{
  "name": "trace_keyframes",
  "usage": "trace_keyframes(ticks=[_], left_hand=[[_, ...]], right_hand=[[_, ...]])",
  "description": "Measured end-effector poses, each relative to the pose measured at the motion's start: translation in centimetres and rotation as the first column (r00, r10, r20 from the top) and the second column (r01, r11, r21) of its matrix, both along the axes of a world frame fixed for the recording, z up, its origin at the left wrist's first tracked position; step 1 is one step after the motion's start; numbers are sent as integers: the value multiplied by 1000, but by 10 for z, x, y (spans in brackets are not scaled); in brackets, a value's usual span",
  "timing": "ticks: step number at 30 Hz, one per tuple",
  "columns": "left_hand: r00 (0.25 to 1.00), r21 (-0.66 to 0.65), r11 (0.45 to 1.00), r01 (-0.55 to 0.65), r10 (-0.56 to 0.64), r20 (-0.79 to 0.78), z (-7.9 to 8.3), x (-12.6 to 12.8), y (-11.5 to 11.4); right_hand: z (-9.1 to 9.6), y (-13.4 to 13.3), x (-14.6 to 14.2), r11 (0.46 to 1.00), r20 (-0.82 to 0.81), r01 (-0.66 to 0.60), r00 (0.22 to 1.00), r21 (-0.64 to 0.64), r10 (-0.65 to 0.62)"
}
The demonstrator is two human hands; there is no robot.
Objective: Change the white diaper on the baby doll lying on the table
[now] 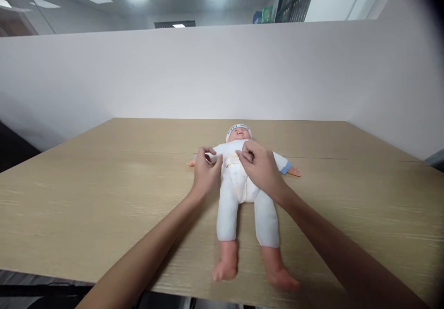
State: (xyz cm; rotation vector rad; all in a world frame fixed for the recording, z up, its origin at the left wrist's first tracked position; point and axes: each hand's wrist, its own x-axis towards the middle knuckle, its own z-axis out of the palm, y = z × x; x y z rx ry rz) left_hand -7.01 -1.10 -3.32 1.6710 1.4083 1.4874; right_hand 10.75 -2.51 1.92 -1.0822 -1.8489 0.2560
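Observation:
A baby doll (265, 214) in a white outfit and a white printed cap (238, 127) lies on its back, feet towards me. Around its hips is a white diaper (239, 182) with yellow lines, its waistband across the belly. At the doll's side, left in the picture, my left hand (207, 170) is beside the waist, thumb and curled fingers apart with a gap between them. Over the other side of the waistband, my right hand (258, 163) is closed with fingers curled in. Whatever it may pinch is too small or hidden to make out.
The doll lies on a wide wood-grain table (104, 198) with a seam across its far part. A white partition (222, 73) rises behind the table and along its right. Below the front edge, dark objects show at the lower left.

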Motion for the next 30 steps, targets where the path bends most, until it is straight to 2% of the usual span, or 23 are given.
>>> trace_keyframes(ticks=[2, 4, 7, 9, 11, 13, 18, 25, 30], left_hand=[[996, 115, 991, 64, -56, -73, 14, 0, -26], [960, 137, 966, 221, -190, -207, 19, -2, -53], [810, -24, 893, 449, -418, -412, 11, -8, -83], [740, -125, 870, 477, -474, -477, 3, -11, -90], [735, -166, 883, 439, -459, -498, -2, -13, -89], [748, -184, 901, 393, -430, -506, -2, -11, -84], [737, -166, 942, 292, -332, -589, 1, 2, -66], [757, -155, 922, 356, -382, -530, -8, 2, -55], [729, -16, 905, 426, -353, -586, -6, 0, -52]], right_hand=[[6, -35, 6, 995, 38, -62, 997, -72, 65], [2, -69, 16, 965, 125, -144, 977, -218, 174], [-22, -99, 37, 909, 183, -168, 950, -382, 252], [-42, -100, 51, 915, 211, -111, 956, -388, 205], [-56, -92, 61, 932, 251, -31, 959, -360, 129], [-63, -80, 63, 943, 296, 32, 953, -331, 71], [-64, -67, 51, 963, 413, 103, 910, -249, 9], [-69, -76, 50, 969, 403, 95, 915, -227, 5], [-72, -79, 47, 972, 372, 85, 928, -218, 2]])
